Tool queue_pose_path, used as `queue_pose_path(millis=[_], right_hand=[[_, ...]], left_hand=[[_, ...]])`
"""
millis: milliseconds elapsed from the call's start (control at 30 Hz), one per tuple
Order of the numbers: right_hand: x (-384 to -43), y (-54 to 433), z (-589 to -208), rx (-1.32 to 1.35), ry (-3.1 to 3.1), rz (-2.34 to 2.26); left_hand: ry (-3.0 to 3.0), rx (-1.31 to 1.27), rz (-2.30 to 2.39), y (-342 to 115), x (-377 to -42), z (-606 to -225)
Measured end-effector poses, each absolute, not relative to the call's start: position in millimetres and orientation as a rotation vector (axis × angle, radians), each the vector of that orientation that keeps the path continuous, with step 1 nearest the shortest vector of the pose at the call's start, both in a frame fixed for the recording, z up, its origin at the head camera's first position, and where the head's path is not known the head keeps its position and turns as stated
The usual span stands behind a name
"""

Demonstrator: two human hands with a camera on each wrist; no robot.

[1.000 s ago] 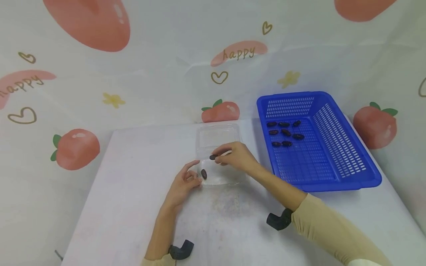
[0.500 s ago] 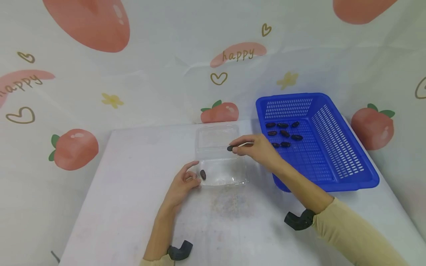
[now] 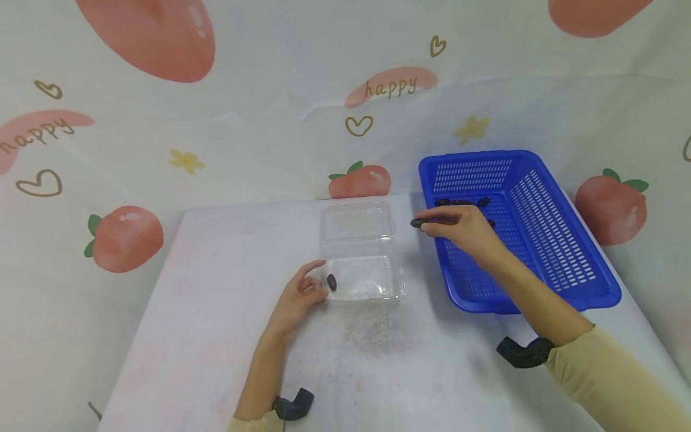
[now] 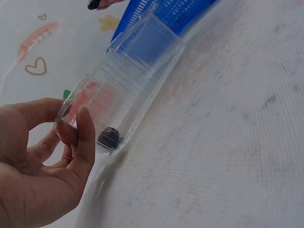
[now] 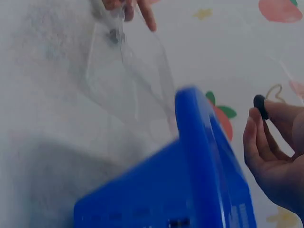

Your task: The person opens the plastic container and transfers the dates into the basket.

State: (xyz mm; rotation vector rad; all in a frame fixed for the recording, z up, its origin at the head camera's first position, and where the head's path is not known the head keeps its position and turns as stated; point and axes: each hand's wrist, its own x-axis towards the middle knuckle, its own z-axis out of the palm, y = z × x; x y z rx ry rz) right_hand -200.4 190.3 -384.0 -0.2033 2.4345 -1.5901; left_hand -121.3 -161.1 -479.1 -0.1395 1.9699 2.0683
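Note:
My right hand (image 3: 469, 231) pinches a dark date (image 3: 417, 222) between thumb and fingers, held up by the left rim of the blue basket (image 3: 531, 240). In the right wrist view the same date (image 5: 260, 105) shows at the fingertips. My left hand (image 3: 294, 300) holds the left edge of a clear plastic box (image 3: 367, 279), thumb and fingers around its wall. One date (image 3: 332, 282) lies inside the box at its left end, near those fingers; the left wrist view shows this date (image 4: 109, 137) through the plastic.
The box's clear lid (image 3: 356, 221) lies folded back behind it. Several more dates (image 3: 483, 201) lie in the basket's far left part, partly hidden by my right hand. A printed cloth backdrop (image 3: 259, 120) rises behind the white table (image 3: 227, 258).
My right hand has moved from above the box rightward to the basket's left rim, still pinching the date. My left hand has stayed at the box's left edge.

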Motion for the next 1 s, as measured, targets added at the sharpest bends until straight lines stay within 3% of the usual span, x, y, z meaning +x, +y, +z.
queue_pose_path(millis=[1000], right_hand=[[-219.9,303.2,-423.0,-0.036,2.553,-1.379]], left_hand=[[1.953,-0.150,2.080,-160.3,-120.9,-479.2]])
